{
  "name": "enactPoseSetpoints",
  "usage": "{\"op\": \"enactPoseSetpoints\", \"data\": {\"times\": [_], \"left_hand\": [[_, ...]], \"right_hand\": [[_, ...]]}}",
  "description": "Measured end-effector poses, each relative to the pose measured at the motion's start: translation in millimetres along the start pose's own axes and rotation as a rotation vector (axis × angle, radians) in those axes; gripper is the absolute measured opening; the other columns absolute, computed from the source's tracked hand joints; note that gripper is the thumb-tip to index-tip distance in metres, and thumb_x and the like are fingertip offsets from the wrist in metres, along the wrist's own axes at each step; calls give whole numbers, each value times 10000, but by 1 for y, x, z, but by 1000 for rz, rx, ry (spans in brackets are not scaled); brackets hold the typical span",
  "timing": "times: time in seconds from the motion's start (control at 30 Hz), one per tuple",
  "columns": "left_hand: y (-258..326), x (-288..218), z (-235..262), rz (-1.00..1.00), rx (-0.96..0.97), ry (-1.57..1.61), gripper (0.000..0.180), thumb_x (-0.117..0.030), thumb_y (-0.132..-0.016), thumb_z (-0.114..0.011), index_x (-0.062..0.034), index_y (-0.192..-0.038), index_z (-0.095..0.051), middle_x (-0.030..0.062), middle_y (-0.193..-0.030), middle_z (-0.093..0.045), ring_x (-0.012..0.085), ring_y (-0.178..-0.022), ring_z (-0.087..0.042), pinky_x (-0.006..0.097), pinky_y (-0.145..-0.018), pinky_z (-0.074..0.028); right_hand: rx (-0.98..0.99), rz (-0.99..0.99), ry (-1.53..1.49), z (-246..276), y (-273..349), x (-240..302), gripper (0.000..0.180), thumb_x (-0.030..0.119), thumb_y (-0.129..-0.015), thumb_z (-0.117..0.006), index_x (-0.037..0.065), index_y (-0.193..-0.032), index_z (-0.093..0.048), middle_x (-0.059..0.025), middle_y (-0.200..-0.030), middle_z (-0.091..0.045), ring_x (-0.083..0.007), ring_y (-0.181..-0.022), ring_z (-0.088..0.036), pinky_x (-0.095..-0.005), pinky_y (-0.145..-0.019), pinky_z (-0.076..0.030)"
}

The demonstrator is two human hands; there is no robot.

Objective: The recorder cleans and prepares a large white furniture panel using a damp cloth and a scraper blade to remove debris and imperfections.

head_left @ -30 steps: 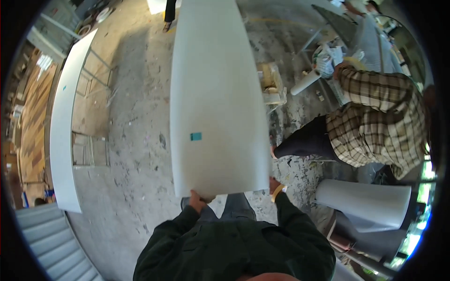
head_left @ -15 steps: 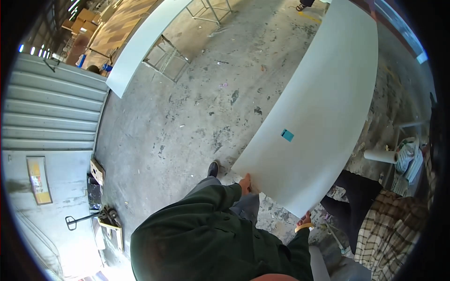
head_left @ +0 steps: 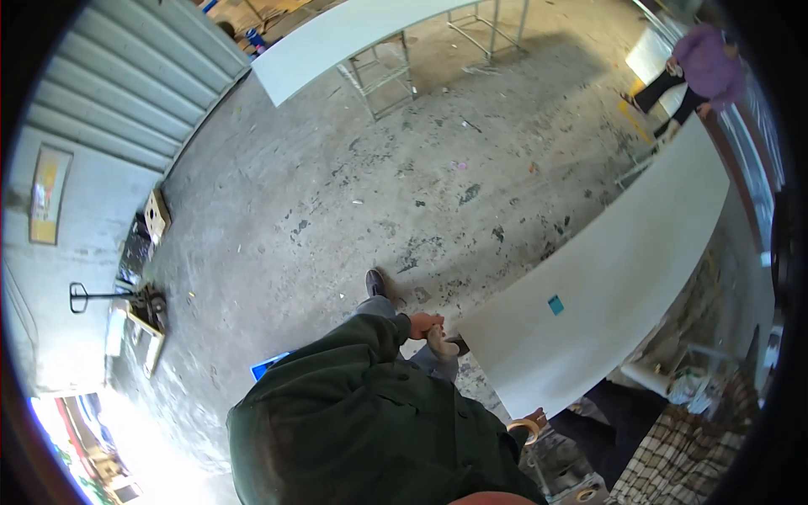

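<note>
A long white panel [head_left: 606,295] stretches from beside me to the far right, with a small teal rectangle [head_left: 555,305] on its face. My left hand [head_left: 424,325] is off the panel's near left corner, fingers curled. Right against it is a pale beige thing [head_left: 442,343]; I cannot make out what it is. At the near right corner, my right hand [head_left: 534,417] has its fingers apart beside the edge. Around that wrist hangs a tan ring like a tape roll [head_left: 526,431]. A person in purple [head_left: 709,67] stands at the panel's far end.
A person in a plaid shirt [head_left: 673,454] is close on my right. Another white panel [head_left: 353,38] lies on metal trestles [head_left: 376,80] at the back. A pallet jack [head_left: 151,305] stands by the left wall. The concrete floor [head_left: 337,194] is stained.
Both hands have come off the panel's near end, which they were gripping. My view has turned right, bringing the person in purple fully into sight. The beige thing now shows by my left hand.
</note>
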State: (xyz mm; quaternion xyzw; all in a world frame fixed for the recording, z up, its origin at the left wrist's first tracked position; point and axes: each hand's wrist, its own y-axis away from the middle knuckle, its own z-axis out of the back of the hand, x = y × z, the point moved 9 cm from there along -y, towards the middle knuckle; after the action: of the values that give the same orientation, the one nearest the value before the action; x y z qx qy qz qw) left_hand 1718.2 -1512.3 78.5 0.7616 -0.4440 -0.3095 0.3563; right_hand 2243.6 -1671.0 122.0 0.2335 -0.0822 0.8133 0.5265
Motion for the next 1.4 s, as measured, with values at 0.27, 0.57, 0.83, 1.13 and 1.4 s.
{"op": "enactPoseSetpoints", "data": {"times": [0.27,0.57,0.83,1.13,1.4], "left_hand": [[136,-215,144,-535,-38,-389,473,-392,-907,-615,-157,-1275,-434,11,-1072,-578,188,-993,-577,397,-789,-473],[355,-418,358,-1324,-464,313,404,40,-794,-586,-33,-1185,-517,99,-1061,-604,219,-963,-604,347,-807,-522],[482,-600,427,-1538,-1098,159,355,-200,-967,-514,-5,-1264,-492,42,-1271,-445,117,-949,-498,267,-783,-424],[266,-866,389,-1117,-1640,-1167,639,-532,-833,-598,-220,-1374,-466,254,-1465,-257,470,-1363,-188,625,-1080,-162],[232,-1007,374,-1170,-1608,-1156,630,-437,-841,-602,-201,-1392,-409,108,-1097,-469,293,-968,-434,443,-831,-351]], "right_hand": [[407,63,-718,-116,130,306,386,395,-921,-552,85,-1150,-563,-104,-1032,-668,-100,-523,-410,-254,-441,-298],[1012,382,-648,-210,371,619,190,222,-937,-563,61,-1032,-593,-52,-857,-662,-40,-499,-437,-195,-454,-337],[1068,316,-616,-312,389,730,123,200,-934,-579,100,-996,-614,-11,-760,-656,15,-454,-340,-161,-395,-226],[1262,369,-433,-454,432,960,175,236,-933,-592,99,-1041,-604,-2,-786,-645,15,-458,-283,-180,-393,-197],[1302,515,-233,-522,456,1127,169,238,-950,-570,121,-1064,-610,20,-815,-625,28,-496,-300,-150,-413,-198]]}}
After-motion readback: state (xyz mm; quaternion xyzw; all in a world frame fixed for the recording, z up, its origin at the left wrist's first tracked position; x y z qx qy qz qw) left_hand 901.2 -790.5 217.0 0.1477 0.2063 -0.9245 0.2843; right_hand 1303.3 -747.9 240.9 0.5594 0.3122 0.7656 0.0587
